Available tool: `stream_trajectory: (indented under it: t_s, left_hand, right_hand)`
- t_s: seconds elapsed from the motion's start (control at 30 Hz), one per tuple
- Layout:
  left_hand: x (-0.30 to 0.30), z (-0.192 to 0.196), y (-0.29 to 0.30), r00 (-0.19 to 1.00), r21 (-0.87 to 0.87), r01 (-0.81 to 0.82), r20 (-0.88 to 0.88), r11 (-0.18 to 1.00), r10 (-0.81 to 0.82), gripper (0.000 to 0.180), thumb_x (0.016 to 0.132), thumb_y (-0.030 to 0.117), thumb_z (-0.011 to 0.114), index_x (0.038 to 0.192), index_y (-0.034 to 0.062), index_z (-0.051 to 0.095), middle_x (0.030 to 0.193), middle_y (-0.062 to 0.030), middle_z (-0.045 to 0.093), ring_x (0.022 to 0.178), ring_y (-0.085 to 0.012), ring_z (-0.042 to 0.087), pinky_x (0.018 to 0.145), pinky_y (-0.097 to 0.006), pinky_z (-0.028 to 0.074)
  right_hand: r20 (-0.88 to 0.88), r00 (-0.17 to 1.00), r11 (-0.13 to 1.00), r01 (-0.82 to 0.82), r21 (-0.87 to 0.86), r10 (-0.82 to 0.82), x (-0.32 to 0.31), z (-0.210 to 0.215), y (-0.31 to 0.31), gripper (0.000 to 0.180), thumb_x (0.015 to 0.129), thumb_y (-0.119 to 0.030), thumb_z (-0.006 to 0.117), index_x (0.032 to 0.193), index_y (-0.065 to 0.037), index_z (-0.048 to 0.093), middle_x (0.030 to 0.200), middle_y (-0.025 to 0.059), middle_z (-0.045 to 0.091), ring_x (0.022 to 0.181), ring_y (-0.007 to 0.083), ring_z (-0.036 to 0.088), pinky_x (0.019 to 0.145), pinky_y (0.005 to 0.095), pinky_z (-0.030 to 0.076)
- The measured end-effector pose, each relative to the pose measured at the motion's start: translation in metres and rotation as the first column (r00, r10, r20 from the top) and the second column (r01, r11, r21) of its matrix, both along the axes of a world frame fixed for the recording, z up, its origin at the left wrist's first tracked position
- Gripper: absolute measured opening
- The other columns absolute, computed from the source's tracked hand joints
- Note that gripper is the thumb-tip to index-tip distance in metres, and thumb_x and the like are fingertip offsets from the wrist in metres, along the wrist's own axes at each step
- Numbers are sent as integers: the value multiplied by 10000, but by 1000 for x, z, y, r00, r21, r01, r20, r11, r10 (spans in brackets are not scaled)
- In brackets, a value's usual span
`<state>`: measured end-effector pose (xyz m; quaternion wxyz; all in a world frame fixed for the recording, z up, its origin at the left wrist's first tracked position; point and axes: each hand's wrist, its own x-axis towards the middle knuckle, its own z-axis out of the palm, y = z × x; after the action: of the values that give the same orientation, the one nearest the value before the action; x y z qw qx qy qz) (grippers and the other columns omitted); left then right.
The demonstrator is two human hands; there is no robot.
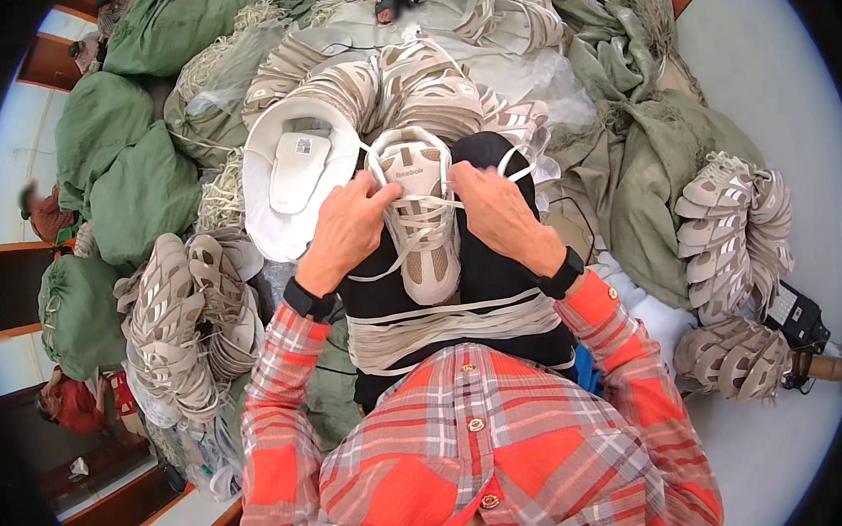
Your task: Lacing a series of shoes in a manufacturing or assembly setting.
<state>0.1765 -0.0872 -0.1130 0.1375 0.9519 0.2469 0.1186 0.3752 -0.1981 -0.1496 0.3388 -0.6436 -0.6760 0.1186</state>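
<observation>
Hands meet over a beige shoe upper (421, 215) that lies on the person's lap, on the dark trousers (497, 259). The shoe part points away from the body, with its tongue at the far end. The left hand (348, 224) rests against the left side of the shoe upper, its fingers curled, and its thumb and fingertips pinch near the top by the tongue. The right hand (494, 207) sits on the right side, just as close, its fingers bent and pinching a white lace (521, 167) that loops out past the knuckles. So the shoe upper lies right between the two hands, touching both. More lace crosses the front of the shoe in a criss-cross. A bundle of flat beige laces (443, 324) lies across the lap, nearer the body than the shoe. Just beyond the left hand lies a white insole piece (292, 165) on a white sheet. Stacks of shoe uppers (181, 314) lie to the left, and more stacks (728, 218) to the right. Green sacks (130, 164) are piled around.
</observation>
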Motion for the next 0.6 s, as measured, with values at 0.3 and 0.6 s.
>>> stream_trajectory:
  t_s: [0.3,0.6]
  left_hand:
    - [10,9,30,963,-350,29,-240,936,-119,161,742,164,560,885,104,604,612,-137,571,627,-348,594,560,-437,452]
    - [49,-5,-18,997,-229,-28,64,973,44,109,830,165,612,854,59,613,780,-117,611,718,-297,608,617,-384,471]
  right_hand:
    - [-748,565,921,354,-163,-349,16,12,-1,120,930,-129,507,914,-12,485,639,68,524,527,205,512,523,337,427]
    - [-103,982,969,131,-210,-155,13,3,3,159,789,-36,512,927,3,445,801,220,582,790,409,562,680,484,433]
